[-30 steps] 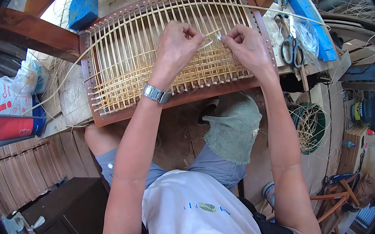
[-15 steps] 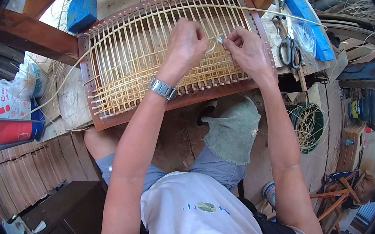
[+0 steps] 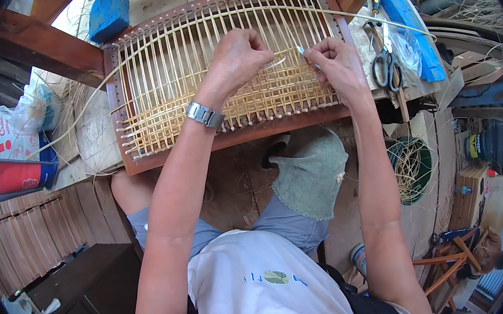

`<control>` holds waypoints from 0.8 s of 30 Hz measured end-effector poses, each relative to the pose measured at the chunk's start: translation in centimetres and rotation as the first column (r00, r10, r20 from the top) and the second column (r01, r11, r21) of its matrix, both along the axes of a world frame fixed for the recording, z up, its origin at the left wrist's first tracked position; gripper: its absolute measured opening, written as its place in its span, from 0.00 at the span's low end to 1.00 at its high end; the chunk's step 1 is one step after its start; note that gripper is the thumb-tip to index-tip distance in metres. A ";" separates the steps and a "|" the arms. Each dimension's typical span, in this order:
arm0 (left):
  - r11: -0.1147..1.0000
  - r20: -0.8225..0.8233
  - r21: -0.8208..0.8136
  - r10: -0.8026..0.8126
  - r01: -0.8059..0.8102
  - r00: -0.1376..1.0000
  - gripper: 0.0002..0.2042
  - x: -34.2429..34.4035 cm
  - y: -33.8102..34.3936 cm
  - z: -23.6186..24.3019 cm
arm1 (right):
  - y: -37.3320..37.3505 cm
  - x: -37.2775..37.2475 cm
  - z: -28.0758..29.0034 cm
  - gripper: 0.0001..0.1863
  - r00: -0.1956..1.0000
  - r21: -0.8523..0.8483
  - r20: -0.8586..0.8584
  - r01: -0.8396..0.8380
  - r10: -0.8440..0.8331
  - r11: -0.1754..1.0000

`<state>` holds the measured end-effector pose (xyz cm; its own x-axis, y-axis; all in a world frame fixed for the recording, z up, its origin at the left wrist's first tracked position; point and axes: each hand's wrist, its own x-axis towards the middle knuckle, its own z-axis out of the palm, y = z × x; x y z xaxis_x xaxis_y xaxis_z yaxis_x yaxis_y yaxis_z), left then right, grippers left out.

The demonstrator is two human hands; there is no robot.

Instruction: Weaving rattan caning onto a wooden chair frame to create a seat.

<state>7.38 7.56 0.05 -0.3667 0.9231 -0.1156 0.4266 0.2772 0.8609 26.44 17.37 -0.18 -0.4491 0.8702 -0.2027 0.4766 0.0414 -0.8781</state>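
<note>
A wooden frame (image 3: 212, 138) strung with cane strands lies in front of me, closely woven along its near side and with mostly lengthwise strands beyond. Over the middle of it, my left hand (image 3: 239, 56) pinches a thin cane strand (image 3: 278, 63), whose pale loose end curves out to the right. At the right part of the weave, my right hand (image 3: 335, 64) has its fingers closed on a small pointed thing with a whitish tip (image 3: 301, 51); its kind I cannot make out. A long cane strip (image 3: 82, 114) runs across the frame's far part and past both sides.
Scissors (image 3: 386, 67) and a screwdriver (image 3: 376, 5) lie right of the frame, beside a blue plank (image 3: 413, 27). A blue block (image 3: 109, 13) stands at the far left, a red and white bag (image 3: 14, 147) nearer. A green bucket (image 3: 416, 194) of cane scraps stands below right.
My left hand has shifted slightly left, the strand end moving with it. My right hand has moved a little right and nearer to me, still gripping the small pointed thing.
</note>
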 end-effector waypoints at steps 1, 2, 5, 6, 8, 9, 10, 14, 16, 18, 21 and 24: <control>1.000 0.002 0.001 -0.001 0.001 1.000 0.09 0.1 0.3 -0.2 | 0.2 0.0 -0.3 0.11 1.000 0.001 0.002 0.001 -0.001 1.000; 0.999 -0.108 0.040 -0.008 0.012 0.994 0.09 0.5 0.9 -0.6 | 0.4 0.0 -0.9 0.11 0.998 0.111 0.060 -0.030 0.023 0.993; 0.985 -0.272 0.165 0.005 0.042 0.962 0.08 2.0 1.8 -1.7 | 0.1 0.3 -0.7 0.11 0.966 0.413 0.257 -0.138 0.030 0.900; 0.965 -0.327 0.253 0.023 0.064 0.945 0.07 2.3 1.9 -1.8 | -0.1 0.5 -0.2 0.11 0.924 0.581 0.382 -0.229 -0.014 0.781; 0.983 -0.239 0.181 0.005 0.039 0.971 0.07 1.9 2.1 -2.0 | -0.3 0.3 0.5 0.10 0.895 0.544 0.443 -0.220 -0.054 0.810; 0.981 -0.292 0.194 0.041 0.017 0.956 0.09 1.7 2.0 -2.2 | -0.1 0.3 0.4 0.10 0.907 0.527 0.420 -0.241 -0.004 0.815; 0.978 -0.344 0.208 0.078 -0.006 0.936 0.12 1.5 1.9 -2.4 | 0.1 0.3 0.3 0.11 0.917 0.510 0.396 -0.263 0.048 0.819; 0.999 -0.151 -0.002 -0.036 0.037 0.988 0.11 1.4 1.7 -0.4 | 1.4 1.3 -1.4 0.11 0.988 0.259 0.145 -0.088 0.051 0.962; 0.999 -0.156 0.003 -0.039 0.040 0.987 0.11 1.1 1.5 -0.3 | 0.9 1.1 -1.0 0.12 0.994 0.177 0.111 -0.002 -0.018 0.984; 0.999 -0.161 0.011 -0.041 0.044 0.986 0.11 1.0 1.4 -0.4 | 0.9 1.0 -1.4 0.11 0.994 0.185 0.109 0.003 -0.023 0.983; 0.999 -0.115 0.017 -0.030 0.033 0.993 0.11 1.1 1.6 -0.6 | 1.0 0.9 -1.5 0.11 0.990 0.235 0.136 -0.006 -0.027 0.972; 1.000 -0.217 0.016 -0.023 0.027 0.976 0.11 1.4 2.2 -0.4 | 0.9 1.0 -1.7 0.11 0.989 0.261 0.147 -0.015 -0.024 0.965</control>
